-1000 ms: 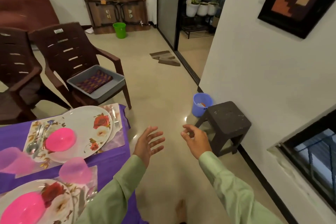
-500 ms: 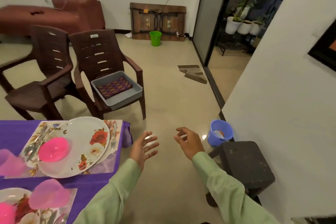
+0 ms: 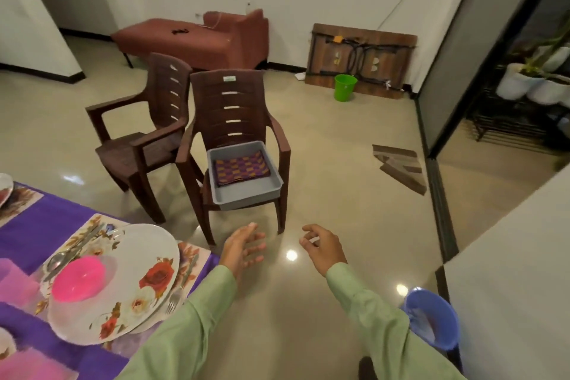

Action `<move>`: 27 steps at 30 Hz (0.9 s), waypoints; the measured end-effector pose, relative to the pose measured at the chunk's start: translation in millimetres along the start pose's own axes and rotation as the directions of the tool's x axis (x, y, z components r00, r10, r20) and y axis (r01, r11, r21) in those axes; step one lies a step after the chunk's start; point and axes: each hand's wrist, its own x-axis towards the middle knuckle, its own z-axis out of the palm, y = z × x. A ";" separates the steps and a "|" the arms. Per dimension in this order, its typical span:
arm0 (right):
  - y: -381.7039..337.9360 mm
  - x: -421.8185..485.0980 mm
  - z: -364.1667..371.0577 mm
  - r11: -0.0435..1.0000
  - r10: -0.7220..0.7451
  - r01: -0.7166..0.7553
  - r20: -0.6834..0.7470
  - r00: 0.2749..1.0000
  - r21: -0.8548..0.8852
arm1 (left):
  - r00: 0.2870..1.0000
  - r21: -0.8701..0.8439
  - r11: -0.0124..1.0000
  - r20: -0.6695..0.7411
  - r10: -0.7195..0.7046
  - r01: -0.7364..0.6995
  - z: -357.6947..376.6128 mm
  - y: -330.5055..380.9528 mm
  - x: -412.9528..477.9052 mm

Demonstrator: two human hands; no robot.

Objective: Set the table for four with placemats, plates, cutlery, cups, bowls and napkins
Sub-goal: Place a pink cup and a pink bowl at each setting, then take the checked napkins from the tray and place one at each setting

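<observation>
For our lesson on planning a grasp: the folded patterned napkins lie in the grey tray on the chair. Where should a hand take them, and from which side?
Come from above: the napkins lie flat, walled in by the grey tray, with the arms of the chair on both sides. Probably pinch the stack's near edge, where bare tray floor leaves room for fingers.

2 brown chairs, green bucket nr folded table, blue bucket

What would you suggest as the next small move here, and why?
Probably reach for the patterned napkins in the grey tray on the chair: the left hand and right hand hold nothing, and the nearest plate has no napkin beside it.
</observation>
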 end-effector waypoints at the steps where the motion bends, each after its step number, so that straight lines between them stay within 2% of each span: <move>1: -1.2 20.6 -4.3 1.000 -0.004 0.004 0.018 1.000 -0.004 | 0.999 -0.006 1.000 -0.033 -0.001 0.000 5.7 5.4 14.0; 7: -11.1 132.5 0.9 0.999 -0.035 0.037 0.124 0.992 -0.012 | 0.990 0.052 0.998 -0.140 0.025 -0.018 21.5 33.6 103.8; 13: -22.6 276.9 29.5 0.992 -0.044 0.065 0.183 0.982 -0.109 | 0.967 0.328 0.941 -0.198 0.158 -0.086 2.3 67.2 224.8; 16: -34.9 346.8 44.5 0.969 -0.047 0.109 0.264 0.963 -0.224 | 0.951 0.520 0.851 -0.222 0.215 -0.070 -16.6 85.5 286.9; 20: -57.9 432.3 61.6 0.919 -0.063 0.197 0.366 0.928 -0.342 | 0.949 0.772 0.636 -0.202 0.241 0.003 -31.6 125.6 358.7; 27: -73.7 570.6 117.4 0.831 -0.032 0.307 0.510 0.860 -0.465 | 0.980 0.916 0.401 -0.101 0.171 0.025 -53.4 179.1 489.2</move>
